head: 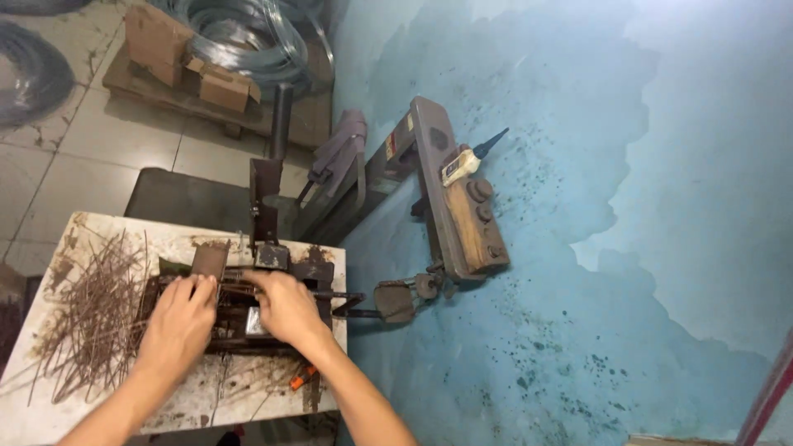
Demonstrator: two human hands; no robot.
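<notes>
My left hand (pixel 178 322) rests palm down on a rusty metal jig (pixel 285 266) on a small white worktable (pixel 49 409), fingers curled over thin wire pieces at the jig's left side. My right hand (pixel 285 304) lies across the middle of the jig, fingers pointing left and pressing on the same rods. A heap of rusty cut wire rods (pixel 91 318) is spread on the table just left of my left hand. Whether either hand pinches a rod is hidden by the fingers.
A long rusty lever arm with a wooden block (pixel 462 215) and a small glue bottle (pixel 467 161) stands to the right against a blue wall. Coils of wire (pixel 248 33) and cardboard boxes (pixel 223 87) sit on a pallet behind. An orange-handled tool (pixel 301 378) lies near the table's edge.
</notes>
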